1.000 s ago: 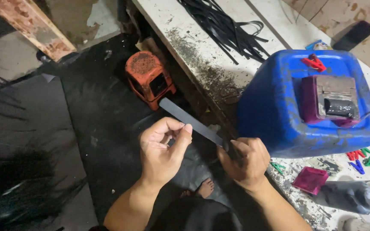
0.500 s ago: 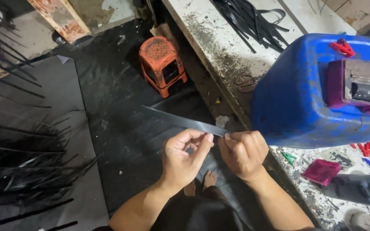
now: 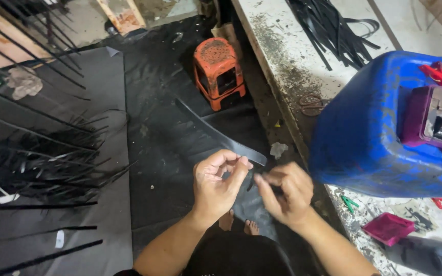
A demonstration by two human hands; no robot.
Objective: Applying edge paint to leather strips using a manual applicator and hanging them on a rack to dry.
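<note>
Your left hand (image 3: 220,185) now has the near end of that flat black strip (image 3: 216,134) pinched between thumb and fingertips, and your right hand (image 3: 284,195) has come off it. Half a second ago both hands met right at that end; now there's a gap between them, and your right fingers are curled together on what may be a small dark piece, though I can't tell for sure what's in there. So the strip hangs from one hand alone, running up and away to the left, out over the dark floor sheet (image 3: 98,133) toward the orange plastic stool (image 3: 219,73), its far end free in the air. It also sits lower and flatter than it did a second ago, when it angled up between your hands. Your view has swung too: the blue jerrycan (image 3: 369,133) fills more of the right side, with the maroon box (image 3: 431,120) on top of it and red clips (image 3: 437,72) beside that. The bundle of black strips (image 3: 333,25) lies untouched on the speckled workbench (image 3: 282,61), and more cut strips (image 3: 42,163) are strewn on the floor to your left
</note>
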